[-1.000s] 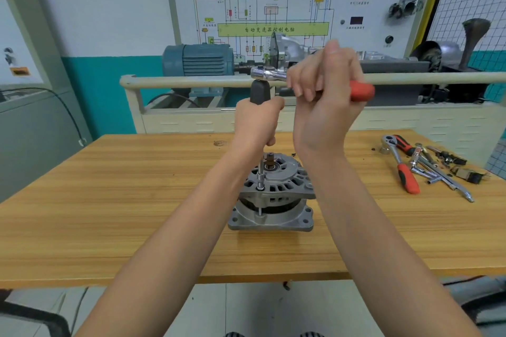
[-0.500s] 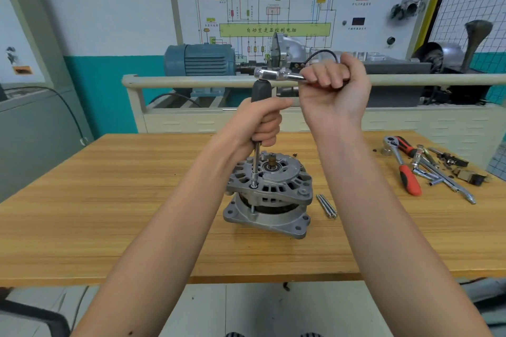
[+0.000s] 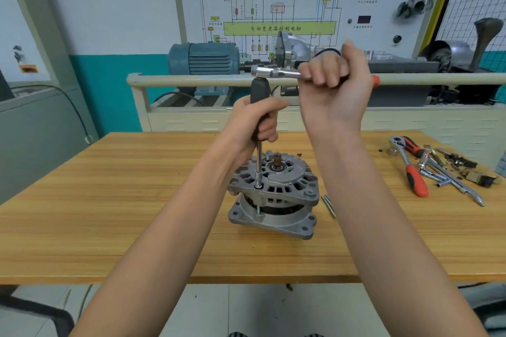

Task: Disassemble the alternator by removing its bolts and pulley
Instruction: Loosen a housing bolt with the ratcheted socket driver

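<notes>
A grey alternator [image 3: 284, 194] stands on its flange at the middle of the wooden table [image 3: 109, 216], shaft end up. My left hand [image 3: 257, 120] grips the black handle of a long socket driver [image 3: 258, 161] that stands upright, its tip seated on a bolt [image 3: 258, 186] at the housing's left edge. A chrome ratchet [image 3: 273, 72] with a red handle sits on top of the driver. My right hand [image 3: 334, 90] is closed around that ratchet's handle, out to the right.
Two removed long bolts [image 3: 328, 205] lie just right of the alternator. A second red-handled ratchet [image 3: 410, 167], extension bars [image 3: 451, 180] and small parts lie at the table's right end. A rail [image 3: 191, 81] and a training bench with a blue motor [image 3: 202, 59] stand behind.
My right hand has swung the ratchet handle around, from fingers wrapped over the top to a fist with the palm toward me. The alternator has turned slightly on the table.
</notes>
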`<state>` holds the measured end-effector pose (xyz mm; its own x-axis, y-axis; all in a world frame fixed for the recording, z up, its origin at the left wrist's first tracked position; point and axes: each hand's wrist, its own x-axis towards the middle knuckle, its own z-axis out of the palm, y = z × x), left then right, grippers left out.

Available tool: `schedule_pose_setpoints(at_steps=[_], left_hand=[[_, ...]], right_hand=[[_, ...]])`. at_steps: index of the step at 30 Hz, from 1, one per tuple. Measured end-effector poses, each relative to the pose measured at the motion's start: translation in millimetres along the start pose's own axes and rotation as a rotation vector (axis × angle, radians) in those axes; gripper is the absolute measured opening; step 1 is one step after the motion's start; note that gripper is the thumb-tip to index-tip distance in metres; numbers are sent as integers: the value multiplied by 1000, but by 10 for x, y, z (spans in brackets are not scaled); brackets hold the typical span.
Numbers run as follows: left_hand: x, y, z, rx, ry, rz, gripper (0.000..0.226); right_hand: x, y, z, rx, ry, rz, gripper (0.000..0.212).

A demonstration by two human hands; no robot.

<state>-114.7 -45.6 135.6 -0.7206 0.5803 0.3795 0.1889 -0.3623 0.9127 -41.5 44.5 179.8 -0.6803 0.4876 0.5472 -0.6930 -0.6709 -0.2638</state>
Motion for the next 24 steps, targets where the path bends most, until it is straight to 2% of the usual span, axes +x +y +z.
schedule_pose_setpoints(at_steps=[3,6,9,12,15,18,21,24], left_hand=[[-15,-11,3,19,-90,-48,44],[-10,-25,94,47,-25,-130,52],[-10,-48,153,45,132,-99,46],[-12,-73,210,85,304,-72,33],[-7,-80,240,112,416,-50,26],[-13,-70,189,77,316,-55,31],[-32,-12,78,59,95,-63,39],[-15,90,29,79,11,-29,36]], right_hand=[[145,-82,-72,183,137,159,48],[116,-73,-81,134,133,104,51],[-26,17,-64,-44,-24,-81,49],[-207,176,20,-387,-204,-394,35],[-302,266,97,-585,-252,-535,32],[-243,210,85,-461,-219,-430,35],[-77,59,25,-150,-111,-136,49],[101,-55,-50,105,72,107,53]])
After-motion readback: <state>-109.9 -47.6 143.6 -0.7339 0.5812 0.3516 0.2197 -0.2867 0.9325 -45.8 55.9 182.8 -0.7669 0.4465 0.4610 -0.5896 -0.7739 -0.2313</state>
